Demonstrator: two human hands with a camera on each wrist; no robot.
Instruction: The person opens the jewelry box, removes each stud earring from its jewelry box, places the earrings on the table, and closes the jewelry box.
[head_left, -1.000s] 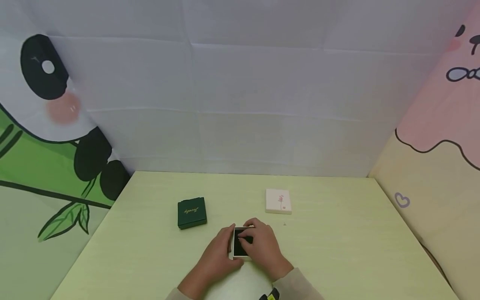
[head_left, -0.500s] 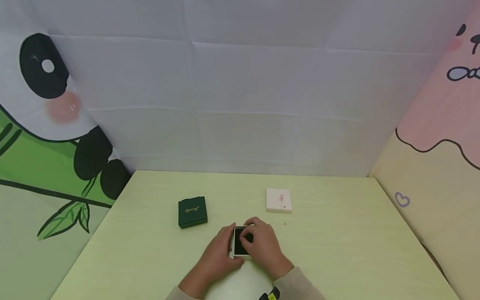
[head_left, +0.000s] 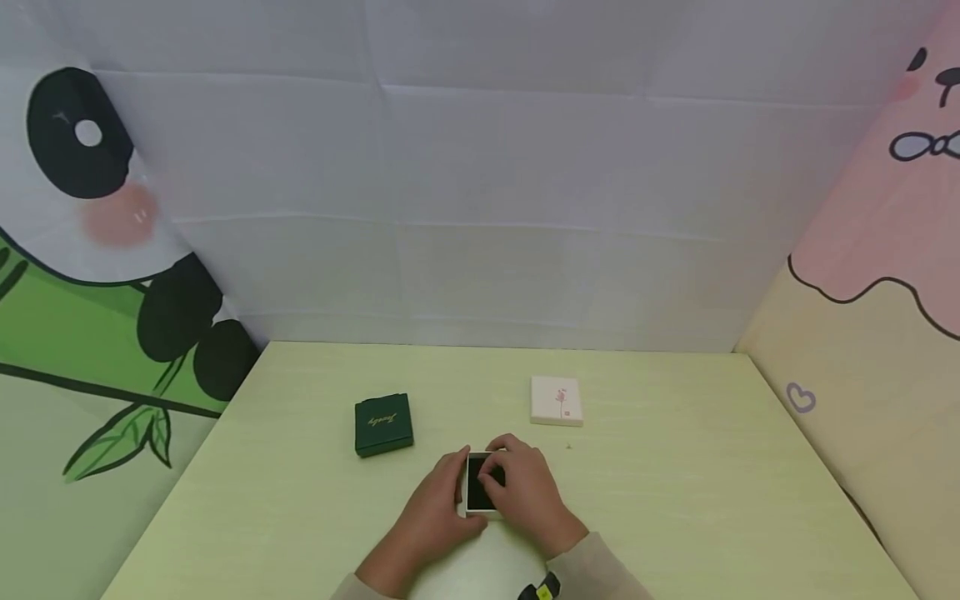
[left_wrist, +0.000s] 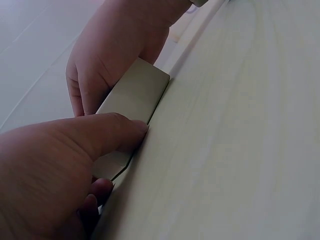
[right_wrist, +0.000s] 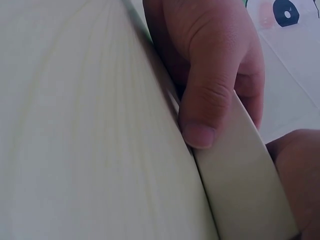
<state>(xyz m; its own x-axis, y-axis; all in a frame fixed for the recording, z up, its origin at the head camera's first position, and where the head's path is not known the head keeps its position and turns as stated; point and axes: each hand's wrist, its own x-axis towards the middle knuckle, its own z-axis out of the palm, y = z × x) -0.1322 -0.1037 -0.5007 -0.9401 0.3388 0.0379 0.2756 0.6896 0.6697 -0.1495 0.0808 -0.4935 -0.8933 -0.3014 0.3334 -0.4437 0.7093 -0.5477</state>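
A small open white box [head_left: 482,511] with a black inside [head_left: 477,492] stands on the table between both hands. My left hand [head_left: 438,508] grips it from the left, thumb along its near wall and fingers at its far left side. In the left wrist view, the thumb presses the white side wall [left_wrist: 137,92]. My right hand [head_left: 527,492] lies over the box's right part, thumb and index fingertips brought together above the black inside. Anything between those fingertips is too small or hidden to make out.
Behind the hands to the left lies a dark green box [head_left: 384,425] with gold lettering. A flat white box or lid [head_left: 556,401] with a pink flower print lies at the back right. A tiny speck [head_left: 568,446] is in front of it.
Both hands hold nearly the same place on the box. A tiny pale spot at the right fingertips one second ago no longer shows. The view has shifted slightly.
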